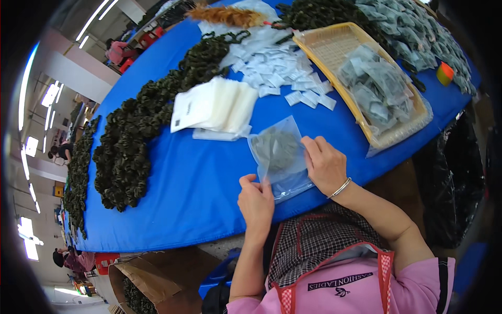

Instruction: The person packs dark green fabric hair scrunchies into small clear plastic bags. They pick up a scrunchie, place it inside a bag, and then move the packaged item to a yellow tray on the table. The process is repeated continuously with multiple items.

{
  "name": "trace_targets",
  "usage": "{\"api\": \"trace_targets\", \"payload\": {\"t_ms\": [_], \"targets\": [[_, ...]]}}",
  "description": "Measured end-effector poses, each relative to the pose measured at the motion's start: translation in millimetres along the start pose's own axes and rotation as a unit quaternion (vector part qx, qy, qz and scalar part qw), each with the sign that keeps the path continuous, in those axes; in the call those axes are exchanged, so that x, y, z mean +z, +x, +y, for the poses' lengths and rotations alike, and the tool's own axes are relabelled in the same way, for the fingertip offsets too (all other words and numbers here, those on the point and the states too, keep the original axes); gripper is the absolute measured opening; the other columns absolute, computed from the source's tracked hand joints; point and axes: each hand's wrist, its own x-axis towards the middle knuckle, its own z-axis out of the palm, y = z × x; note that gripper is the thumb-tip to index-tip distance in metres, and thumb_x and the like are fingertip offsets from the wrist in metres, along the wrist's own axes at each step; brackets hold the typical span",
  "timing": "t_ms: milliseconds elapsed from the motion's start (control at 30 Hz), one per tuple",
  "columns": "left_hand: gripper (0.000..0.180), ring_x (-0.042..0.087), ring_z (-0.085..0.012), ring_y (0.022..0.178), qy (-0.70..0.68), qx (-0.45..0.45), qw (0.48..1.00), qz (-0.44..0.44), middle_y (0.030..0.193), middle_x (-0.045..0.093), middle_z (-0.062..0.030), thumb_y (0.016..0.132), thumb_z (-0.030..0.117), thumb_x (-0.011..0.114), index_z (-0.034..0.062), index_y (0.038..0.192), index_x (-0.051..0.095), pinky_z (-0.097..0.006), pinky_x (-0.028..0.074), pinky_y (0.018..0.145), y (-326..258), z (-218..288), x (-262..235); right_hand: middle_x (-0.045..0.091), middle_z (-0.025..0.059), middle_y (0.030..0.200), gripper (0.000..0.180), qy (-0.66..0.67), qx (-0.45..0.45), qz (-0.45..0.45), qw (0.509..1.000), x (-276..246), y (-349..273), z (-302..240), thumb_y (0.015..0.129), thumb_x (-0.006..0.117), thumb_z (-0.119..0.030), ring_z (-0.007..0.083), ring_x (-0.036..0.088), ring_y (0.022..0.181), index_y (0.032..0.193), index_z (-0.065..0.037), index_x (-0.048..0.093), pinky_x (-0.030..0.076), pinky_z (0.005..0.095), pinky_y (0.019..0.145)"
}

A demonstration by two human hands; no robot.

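Note:
A clear plastic bag with a dark green ruffled fabric piece inside lies near the front edge of the blue table. My left hand pinches its lower left side between thumb and fingers. On the opposite side, my right hand grips the bag's edge, its fingers curled. Just beyond the bag sits a stack of flat translucent bags. Farther back spreads a heap of small white packets.
Long piles of dark green ruffled pieces cover the left of the blue table. At right stands a yellow basket with filled bags. Beyond it are more filled bags and an orange tape roll. A cardboard box stands below.

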Motion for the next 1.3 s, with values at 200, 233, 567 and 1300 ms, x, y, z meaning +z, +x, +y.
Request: {"api": "trace_targets", "payload": {"t_ms": [200, 233, 567, 1300], "targets": [[0.027, 0.064, -0.0121, 0.067, -0.278, -0.134, 0.935, -0.174, 0.077, 0.067, -0.008, 0.094, 0.02, 0.051, -0.0037, 0.092, 0.064, -0.023, 0.048, 0.058, -10, -8, -8, 0.052, 0.0036, 0.079, 0.017, 0.051, -0.15, 0.037, 0.987, -19, -37, -20, 0.071, 0.062, -0.012, 0.0205, 0.052, 0.07, 0.087, -0.007, 0.058, 0.038, 0.0339, 0.065], [0.027, 0.063, -0.0117, 0.068, -0.31, -0.147, 0.922, -0.181, 0.078, 0.067, -0.0074, 0.094, 0.02, 0.051, -0.003, 0.092, 0.065, -0.022, 0.048, 0.059, -11, -8, -8, 0.053, 0.0031, 0.08, 0.017, 0.058, -0.163, 0.027, 0.985, -14, -39, -26, 0.071, 0.063, -0.012, 0.0197, 0.052, 0.071, 0.087, -0.008, 0.059, 0.038, 0.0343, 0.067], [0.025, 0.066, -0.0147, 0.074, -0.493, -0.242, 0.807, -0.216, 0.086, 0.068, -0.0094, 0.094, 0.018, 0.05, -0.0023, 0.098, 0.064, -0.027, 0.054, 0.067, -11, -6, 3, 0.058, 0.0009, 0.084, 0.019, 0.105, -0.141, 0.007, 0.984, 9, -39, -34, 0.072, 0.062, -0.014, 0.0167, 0.053, 0.074, 0.089, -0.008, 0.065, 0.035, 0.0341, 0.072], [0.026, 0.063, -0.0121, 0.069, -0.374, -0.189, 0.895, -0.156, 0.083, 0.066, -0.0072, 0.093, 0.023, 0.056, -0.0019, 0.09, 0.064, -0.021, 0.052, 0.059, -17, -7, 15, 0.056, 0.0019, 0.064, 0.011, 0.434, 0.246, -0.007, 0.867, -180, -20, 149, 0.089, 0.049, -0.002, 0.0103, 0.057, 0.055, 0.079, -0.007, 0.052, 0.047, 0.0237, 0.051]]}}
